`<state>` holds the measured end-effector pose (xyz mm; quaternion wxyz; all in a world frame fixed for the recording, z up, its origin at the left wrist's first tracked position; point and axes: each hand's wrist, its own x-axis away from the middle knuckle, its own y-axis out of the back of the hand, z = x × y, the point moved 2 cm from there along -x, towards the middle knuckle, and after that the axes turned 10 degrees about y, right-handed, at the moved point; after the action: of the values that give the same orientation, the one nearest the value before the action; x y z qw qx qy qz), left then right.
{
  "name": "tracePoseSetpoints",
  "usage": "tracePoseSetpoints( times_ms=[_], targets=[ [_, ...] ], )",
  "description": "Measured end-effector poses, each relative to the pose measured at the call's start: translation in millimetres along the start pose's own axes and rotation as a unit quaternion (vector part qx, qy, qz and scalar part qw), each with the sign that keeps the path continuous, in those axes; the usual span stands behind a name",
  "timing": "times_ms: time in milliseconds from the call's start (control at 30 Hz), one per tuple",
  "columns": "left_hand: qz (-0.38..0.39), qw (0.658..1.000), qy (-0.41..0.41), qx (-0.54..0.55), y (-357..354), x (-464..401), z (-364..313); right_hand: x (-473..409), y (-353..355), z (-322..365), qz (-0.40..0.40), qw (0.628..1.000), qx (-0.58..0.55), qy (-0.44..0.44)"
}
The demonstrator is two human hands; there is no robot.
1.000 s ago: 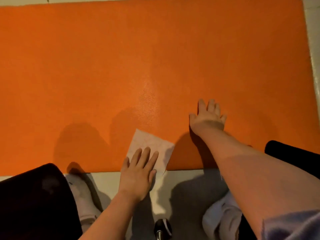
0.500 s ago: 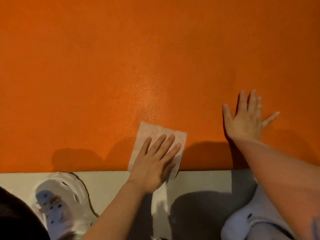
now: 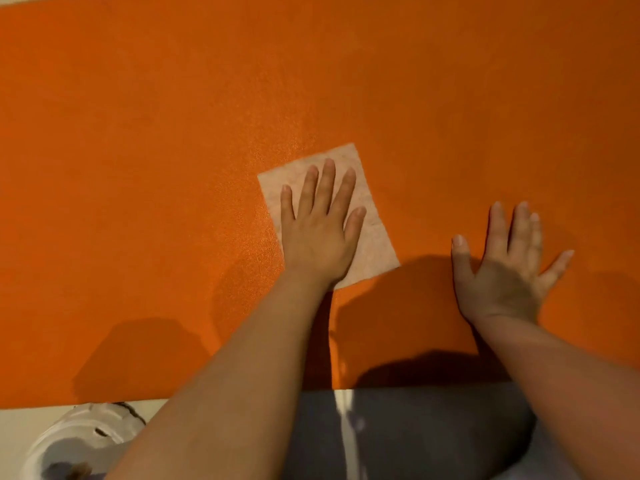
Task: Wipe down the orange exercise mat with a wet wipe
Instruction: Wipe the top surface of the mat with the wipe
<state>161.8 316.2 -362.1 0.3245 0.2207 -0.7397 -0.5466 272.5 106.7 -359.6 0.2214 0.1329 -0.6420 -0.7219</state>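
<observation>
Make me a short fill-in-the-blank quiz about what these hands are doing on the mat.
1. The pale square wet wipe lies under the ____ hand.
2. The right hand rests flat on the ____ exercise mat.
3. The left hand presses the wipe with ____ fingers.

Missing words: left; orange; straight

The orange mat (image 3: 138, 168) looks soft and a bit rough – its top is full of tiny bumps, like fine grain. It is mostly dull, not shiny, but a patch just left of the wipe (image 3: 370, 237) glitters a little. The wipe is thin, pale cloth-like paper, flat and a bit see-through, with faint blotchy marks. By the mat's near edge, at the left corner, a white shoe (image 3: 83, 441) looks like smooth plastic – with holes. The floor (image 3: 20, 427) there looks pale and smooth.
</observation>
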Motion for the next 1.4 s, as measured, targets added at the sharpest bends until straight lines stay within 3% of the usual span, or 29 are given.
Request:
tracePoseSetpoints(
  times_ms=[133,333,500,667,867,967,1067,1167,1300,1400],
  targets=[
    [-0.029,0.999,0.001,0.022,-10.7,60.1,4.7,-0.6,1.6,0.0,0.008,1.000,0.003,-0.006],
    [0.013,0.999,-0.022,-0.044,-33.9,168.9,13.5,-0.4,1.7,0.6,0.010,1.000,0.001,0.000],
    [-0.009,1.000,-0.025,-0.015,-23.9,108.2,11.5,-0.5,3.8,1.8,-0.008,1.000,-0.008,0.010],
    [-0.045,0.993,0.107,0.006,-4.6,7.0,2.8,-2.0,0.6,0.3,-0.033,0.999,-0.003,0.010],
    [-0.032,0.993,0.116,-0.002,-3.5,5.9,0.4,-3.3,4.0,1.9,-0.026,1.000,-0.003,-0.003],
    [-0.052,0.992,0.112,-0.004,-6.7,3.2,-0.2,-16.1,8.9,14.0,-0.065,0.994,-0.071,-0.049],
    [-0.075,0.993,0.096,-0.005,-9.8,5.4,1.9,-56.8,22.9,45.2,-0.113,0.986,-0.119,0.032],
    [-0.069,0.993,0.090,0.008,-7.4,5.4,1.4,-128.0,29.5,70.7,-0.085,0.986,-0.124,0.067],
    [-0.062,0.994,0.091,-0.004,-6.8,5.1,3.7,-179.4,7.0,80.2,-0.016,0.999,-0.045,0.000],
    [-0.055,0.994,0.093,-0.022,-6.8,4.4,1.7,-179.4,-2.3,81.9,-0.059,0.998,-0.032,0.001]
  ],
)
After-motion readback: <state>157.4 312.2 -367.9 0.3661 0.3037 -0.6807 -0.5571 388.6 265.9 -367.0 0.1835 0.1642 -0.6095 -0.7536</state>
